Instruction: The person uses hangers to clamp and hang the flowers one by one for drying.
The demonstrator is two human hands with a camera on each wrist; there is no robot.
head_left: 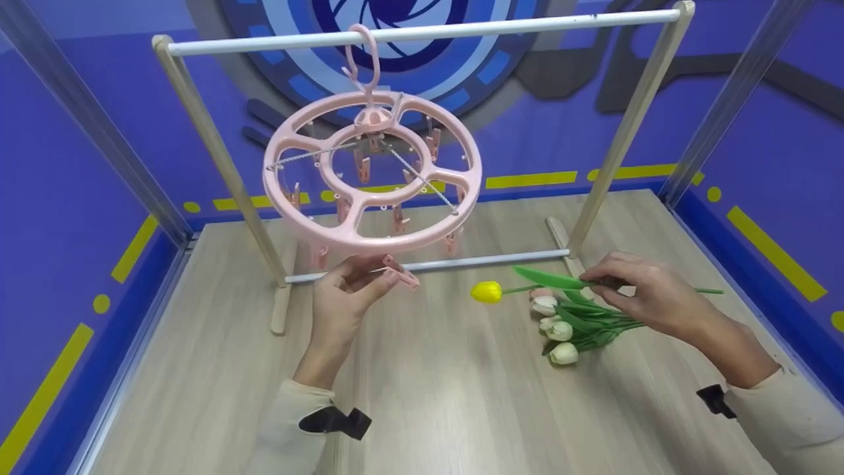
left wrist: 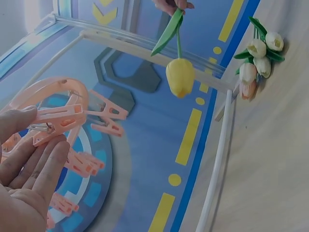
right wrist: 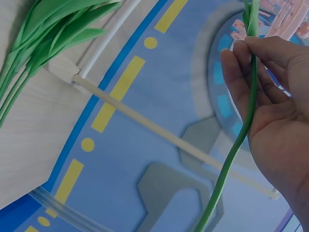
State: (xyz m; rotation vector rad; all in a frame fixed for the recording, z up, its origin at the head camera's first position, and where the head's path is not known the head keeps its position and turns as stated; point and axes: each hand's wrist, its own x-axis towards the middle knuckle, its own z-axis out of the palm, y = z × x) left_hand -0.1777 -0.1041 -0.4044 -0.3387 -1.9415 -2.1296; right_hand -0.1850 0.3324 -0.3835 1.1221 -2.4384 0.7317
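Note:
My left hand pinches a pink clothespin between thumb and fingers, just below the front rim of a round pink clip hanger. The left wrist view shows this clothespin close up, with the thumb on top. On the right, my right hand pinches the green stem of a yellow artificial tulip near its leaf. The flower head points left toward the clothespin, a gap apart from it. In the right wrist view the stem runs down past the palm.
A bunch of white and pink tulips lies on the wooden table below my right hand. The hanger hooks over the white bar of a wood-legged rack. Several more pink clips dangle from the hanger. Patterned walls enclose the table.

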